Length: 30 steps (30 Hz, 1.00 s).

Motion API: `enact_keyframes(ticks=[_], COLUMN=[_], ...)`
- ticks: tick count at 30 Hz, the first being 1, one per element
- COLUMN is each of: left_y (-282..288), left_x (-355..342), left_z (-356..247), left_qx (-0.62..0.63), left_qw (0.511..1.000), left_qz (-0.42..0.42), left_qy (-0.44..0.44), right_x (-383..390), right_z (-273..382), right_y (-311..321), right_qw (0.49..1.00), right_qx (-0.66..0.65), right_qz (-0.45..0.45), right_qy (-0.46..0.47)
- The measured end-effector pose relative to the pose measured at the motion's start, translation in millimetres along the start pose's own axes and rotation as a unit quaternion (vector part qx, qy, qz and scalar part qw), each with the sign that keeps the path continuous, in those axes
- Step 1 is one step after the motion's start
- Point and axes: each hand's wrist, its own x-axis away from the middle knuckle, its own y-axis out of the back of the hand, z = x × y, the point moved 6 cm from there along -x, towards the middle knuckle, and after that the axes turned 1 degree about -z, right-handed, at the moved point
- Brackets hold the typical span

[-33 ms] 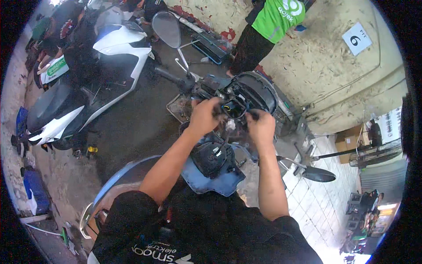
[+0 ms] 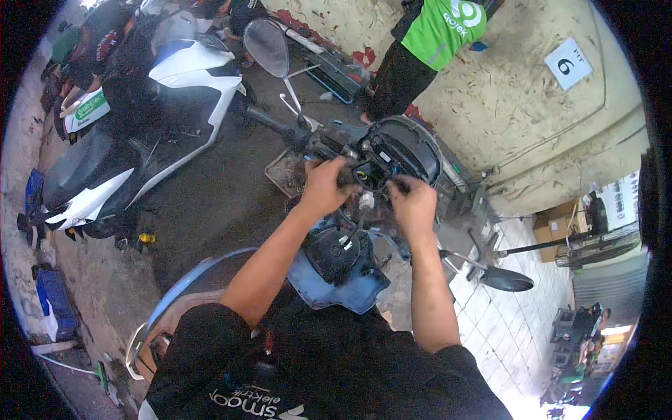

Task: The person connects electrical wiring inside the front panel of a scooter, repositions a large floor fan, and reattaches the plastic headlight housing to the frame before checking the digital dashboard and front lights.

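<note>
Left hand [image 2: 329,185] and right hand [image 2: 413,201], fingers curled, grip indeterminable, flanked the round black housing [image 2: 376,176] amid the scooter handlebar [image 2: 274,124] assembly; probably light, stiff and brittle, it suited holding by its rim.

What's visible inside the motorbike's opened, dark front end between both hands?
A small yellow detail, a white plastic-looking piece and dark parts show; whatever lies beneath the left hand and right hand is covered.

This is a scooter workshop: a stripped scooter [image 2: 332,255]; a white scooter [image 2: 190,70]; stained wall [image 2: 518,133].
</note>
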Motion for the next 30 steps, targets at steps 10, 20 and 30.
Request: enact_keyframes(ticks=[10, 20, 30], left_y=[0.4, 16.2, 3.8], left_x=[-6.8, -1.6, -18.4], left_z=[-19.6, -9.5, -20.6], left_qx=[-0.086, 0.024, -0.151], left_qw=[0.996, 0.994, 0.985], left_qz=[0.023, -0.089, 0.017], left_qy=[-0.008, -0.058, -0.079], right_x=[15.7, -3.1, -7.2], right_z=[27.3, 23.1, 35.6], right_y=[-20.5, -43.4, -33.8], right_qw=[0.985, 0.960, 0.980], right_qx=[0.098, 0.222, 0.162], right_qz=[0.081, 0.049, 0.064], right_qy=[0.114, 0.162, 0.095])
